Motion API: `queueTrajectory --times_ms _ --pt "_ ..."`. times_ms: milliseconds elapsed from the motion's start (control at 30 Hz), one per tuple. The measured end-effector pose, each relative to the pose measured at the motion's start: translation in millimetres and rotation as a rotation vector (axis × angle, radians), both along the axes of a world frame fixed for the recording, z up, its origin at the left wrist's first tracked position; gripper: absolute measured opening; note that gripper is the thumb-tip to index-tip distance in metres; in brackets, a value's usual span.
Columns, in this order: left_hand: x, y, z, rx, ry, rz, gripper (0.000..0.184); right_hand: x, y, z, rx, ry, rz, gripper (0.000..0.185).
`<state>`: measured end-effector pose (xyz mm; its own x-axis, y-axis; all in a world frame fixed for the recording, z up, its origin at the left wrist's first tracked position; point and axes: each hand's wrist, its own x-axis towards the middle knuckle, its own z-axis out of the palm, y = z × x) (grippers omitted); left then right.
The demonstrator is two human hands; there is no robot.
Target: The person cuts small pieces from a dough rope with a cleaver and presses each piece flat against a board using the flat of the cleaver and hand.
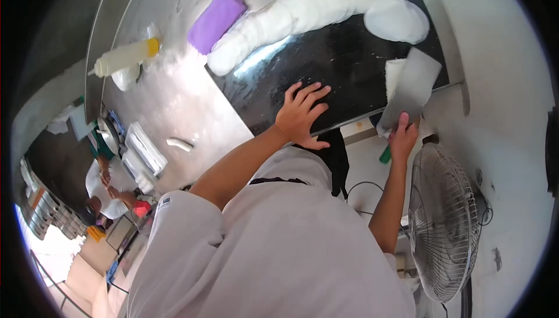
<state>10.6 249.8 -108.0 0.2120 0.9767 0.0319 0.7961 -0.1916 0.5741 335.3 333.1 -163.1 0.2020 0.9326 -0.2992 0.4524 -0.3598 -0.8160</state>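
My left hand (304, 112) rests with fingers spread on the black board (343, 76), near its front edge. Nothing is held in it. In my right hand (403, 137) is a cleaver with a broad, flat metal blade (416, 76); the fingers hide its handle. The blade is tilted over the board's right corner, partly covering a folded white cloth (393, 76). Along the far side of the board runs a long row of overlapping thin white dough rounds (308, 9). A separate white round (397, 21) lies at its right end. A purple block (216, 21) touches the row's left end.
On the steel table (192, 108) lie a squeeze bottle (125, 57) with a yellow cap and a small white strip (179, 144). White trays (144, 149) stand at the left edge. A caged fan (443, 219) is close to my right arm. Another person (110, 184) is at far left.
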Motion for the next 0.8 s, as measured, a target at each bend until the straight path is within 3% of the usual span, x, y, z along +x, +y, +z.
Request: queueTrajectory --times_ms 67,100,133,200,333,400,467,533,567,600,667,700,733,800 --pt "2 1 0 0.022 -0.022 0.033 0.078 14 0 -24 -0.162 -0.278 0.089 0.053" --pt "-1 5 -3 0.058 -0.037 0.030 0.076 4 8 -12 0.003 -0.300 0.137 0.055" --pt "-2 1 -3 0.079 -0.068 0.008 0.074 -3 6 1 -0.010 -0.297 0.128 0.055" --pt "-1 -5 -7 0.086 -0.097 -0.019 0.071 -28 7 51 -0.146 0.087 -0.048 0.055" --pt "-4 12 -6 0.183 -0.097 -0.103 0.059 -52 -57 64 -0.055 0.125 -0.237 0.054" --pt "-7 31 -25 0.236 -0.287 -0.199 0.041 -57 -115 67 -0.042 0.011 -0.138 0.053" --pt "-7 67 -35 -0.017 -0.480 -0.172 0.027 -69 -185 68 -0.119 0.056 -0.266 0.053" --pt "11 60 21 0.200 -0.379 -0.005 0.031 -90 -246 79 -0.183 0.080 -0.245 0.057" --pt "15 43 17 0.445 -0.192 0.051 0.046 -96 -265 75 -0.162 0.083 -0.262 0.057" --pt "7 27 7 0.467 -0.198 0.028 0.046 -101 -287 67 -0.239 0.098 -0.308 0.056" --pt "-15 -6 -18 0.436 0.008 -0.087 0.065 -101 -308 60 -0.307 0.114 -0.367 0.056" --pt "-16 -2 -20 0.389 0.093 -0.006 0.079 -103 -306 55 -0.283 -0.011 -0.231 0.054" --pt "-18 -3 -24 0.377 0.088 -0.028 0.079 -101 -322 57 -0.308 -0.141 -0.079 0.055" --pt "-26 37 -25 0.241 -0.649 0.118 0.081 -115 -290 57 -0.180 0.004 0.081 0.061"
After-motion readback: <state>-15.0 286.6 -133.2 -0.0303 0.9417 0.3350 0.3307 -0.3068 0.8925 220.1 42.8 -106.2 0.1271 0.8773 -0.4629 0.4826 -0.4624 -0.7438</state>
